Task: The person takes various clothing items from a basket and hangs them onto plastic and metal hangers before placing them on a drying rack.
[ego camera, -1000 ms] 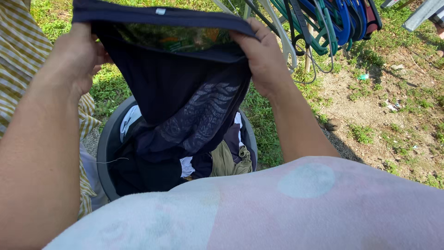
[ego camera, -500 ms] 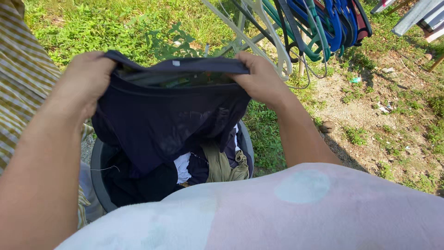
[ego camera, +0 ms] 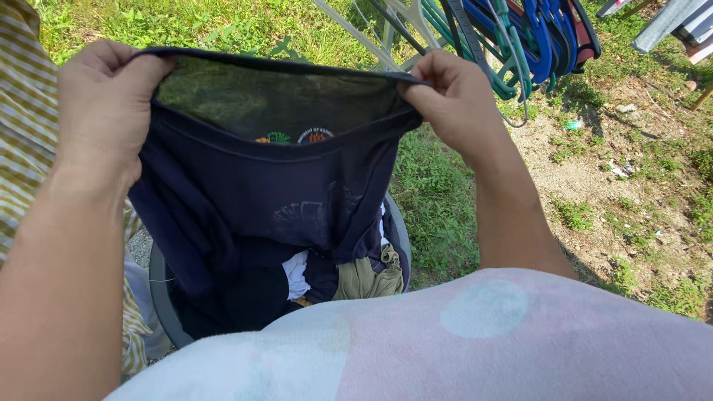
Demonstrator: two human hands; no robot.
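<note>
Holding a navy shirt (ego camera: 275,200) stretched open by its hem, at twelve o'clock of the view. Left hand (ego camera: 104,104) at ten o'clock, fingers curled tight over the left end of the hem, thumb side tucked under the cloth. Right hand (ego camera: 457,100) at one o'clock, fingers pinched narrow on the right end of the same hem. Between both grips, a taut dark edge and a gaping opening, with a small coloured print showing inside near the middle. Hanging straight down from that edge, with the lower part sagging into a grey laundry bucket (ego camera: 165,297) at six to seven o'clock. Inside the bucket, more crumpled washing: dark pieces, a white piece (ego camera: 295,271) and an olive piece (ego camera: 368,278), touching the shirt's lower folds. Draped across the bottom of the view, from five to seven o'clock, a pale pink and white towel (ego camera: 460,341). At nine o'clock, a yellow striped cloth (ego camera: 26,141) just beside the left forearm. At one to two o'clock, behind the right hand, a bunch of blue, green and white hangers (ego camera: 520,37). Underneath everything, grass (ego camera: 438,200) at twelve o'clock and patchy bare soil at three.
</note>
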